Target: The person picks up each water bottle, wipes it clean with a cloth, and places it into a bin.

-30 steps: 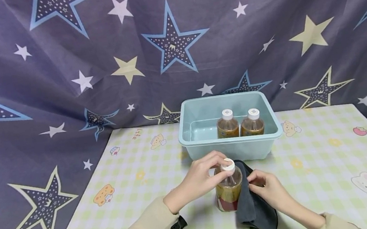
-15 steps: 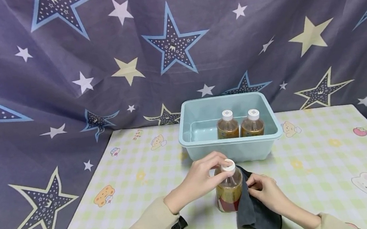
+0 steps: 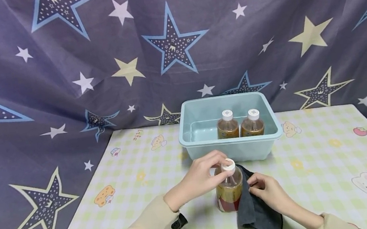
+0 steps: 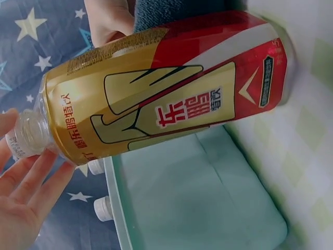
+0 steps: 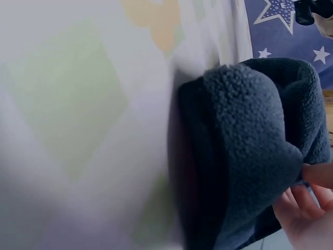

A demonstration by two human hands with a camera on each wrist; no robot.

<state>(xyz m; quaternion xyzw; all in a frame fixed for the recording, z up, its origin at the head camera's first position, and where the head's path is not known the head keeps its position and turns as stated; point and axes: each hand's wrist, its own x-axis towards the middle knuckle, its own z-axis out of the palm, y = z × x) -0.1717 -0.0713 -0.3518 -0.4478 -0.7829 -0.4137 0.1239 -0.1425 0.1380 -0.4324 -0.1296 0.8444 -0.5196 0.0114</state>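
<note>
A drink bottle (image 3: 229, 195) with a gold and red label stands upright on the table in the head view. My left hand (image 3: 203, 176) grips it by its white cap (image 3: 228, 165), fingers and thumb around the cap and neck. Against the bottle's right side lies a dark grey cloth (image 3: 260, 214), folded and hanging down to the table. My right hand (image 3: 268, 192) pinches this cloth between thumb and fingers. In the left wrist view the label (image 4: 177, 99) shows large red characters, and the cloth (image 4: 171, 11) touches the far side of the bottle.
Behind the bottle stands a light blue plastic bin (image 3: 230, 150). Inside it, on the right, are two similar white-capped bottles, one (image 3: 228, 127) beside the other (image 3: 252, 125). The table wears a green checked cloth (image 3: 328, 157), and a star-patterned curtain (image 3: 200, 85) hangs behind.
My right hand has shifted slightly with the cloth, whose top edge sits lower and whose bottom corner has moved a little right. The left hand and bottle stay in place.
</note>
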